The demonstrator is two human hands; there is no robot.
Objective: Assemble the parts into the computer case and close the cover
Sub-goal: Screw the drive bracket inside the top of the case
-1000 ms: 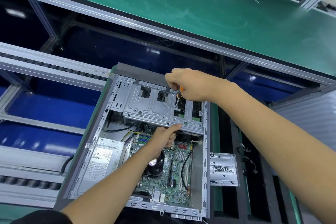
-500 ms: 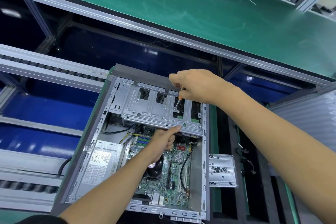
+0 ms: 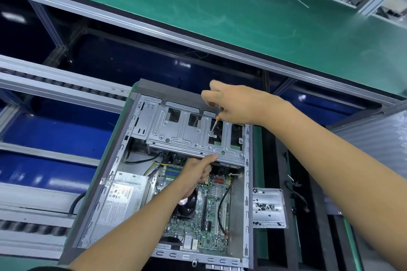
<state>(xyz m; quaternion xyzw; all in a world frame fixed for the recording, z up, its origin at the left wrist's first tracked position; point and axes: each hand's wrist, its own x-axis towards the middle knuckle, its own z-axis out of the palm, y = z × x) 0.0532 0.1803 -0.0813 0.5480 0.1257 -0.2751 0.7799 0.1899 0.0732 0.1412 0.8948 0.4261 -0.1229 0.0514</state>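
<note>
An open grey computer case point(image 3: 246, 204) lies on its side in front of me. A silver drive cage point(image 3: 176, 134) spans its far end, above the green motherboard point(image 3: 211, 215) and the power supply point(image 3: 123, 196). My right hand point(image 3: 240, 103) holds a small orange-handled screwdriver point(image 3: 214, 124), whose tip rests on the cage's top plate. My left hand point(image 3: 196, 174) reaches into the case with fingers curled and the thumb pressed against the cage's near edge.
A small metal tray point(image 3: 269, 208) holding several dark screws sits just right of the case. A green conveyor belt point(image 3: 220, 6) runs across the far side. Blue panels and roller rails point(image 3: 44, 86) lie to the left. Loose cables point(image 3: 297, 193) lie at the right.
The view has shifted slightly. My right hand has turned a little on the screwdriver, its fingers repositioned. My left hand stays on the cage edge.
</note>
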